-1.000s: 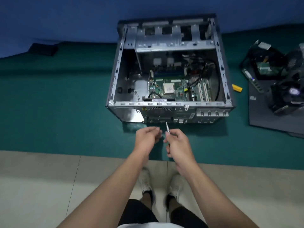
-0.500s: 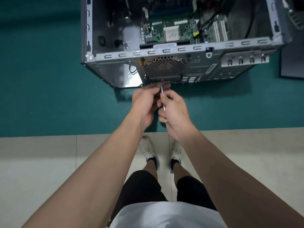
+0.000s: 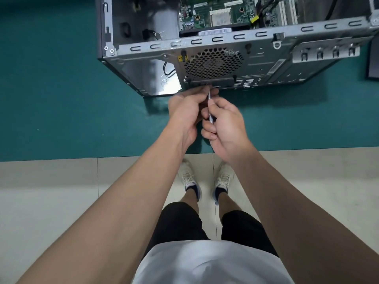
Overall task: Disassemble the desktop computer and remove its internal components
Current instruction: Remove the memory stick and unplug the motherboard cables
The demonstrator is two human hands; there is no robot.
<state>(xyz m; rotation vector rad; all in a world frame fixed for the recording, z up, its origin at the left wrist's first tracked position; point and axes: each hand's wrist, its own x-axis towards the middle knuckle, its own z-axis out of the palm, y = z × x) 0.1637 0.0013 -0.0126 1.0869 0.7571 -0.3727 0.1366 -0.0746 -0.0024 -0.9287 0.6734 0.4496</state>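
Right hand [image 3: 227, 128]: fingers curled tight round a slim metal tool [image 3: 210, 114], shaft aimed toward twelve o'clock, tip set against the lower rear panel of the computer case [image 3: 266, 64]. Left hand [image 3: 184, 113]: fingers bunched narrow, pinching the shaft close to its tip; impossible to tell whether anything else sits between them. Directly at twelve o'clock from the fingertips, a round honeycomb fan grille [image 3: 213, 63] in the grey panel, a yellow warning sticker [image 3: 182, 58] at its ten o'clock, a black cable [image 3: 168, 70] looping at nine o'clock. Out toward two o'clock, a bracket of expansion slot tabs [image 3: 326, 52]. Case lying on its side with the open face upward, reaching from the hands up to the top edge of the view; inside, at twelve o'clock, a green motherboard [image 3: 215, 11] with a pale square chip at its middle. Under the case, a flat teal-green surface [image 3: 61, 99] running from nine o'clock to three o'clock, the case's shadow dark upon it near the hands. At three o'clock, cut by the frame edge, a dark flat object [image 3: 373, 58], too little shown to tell what. Near edge of the green surface straight across the view just behind the wrists. Beyond that edge, toward six o'clock, pale tiled floor [image 3: 51, 191] with thin grout lines, two white shoes [image 3: 187, 175], black shorts [image 3: 180, 222], a white shirt [image 3: 205, 263], bare forearms spreading to seven and five o'clock.
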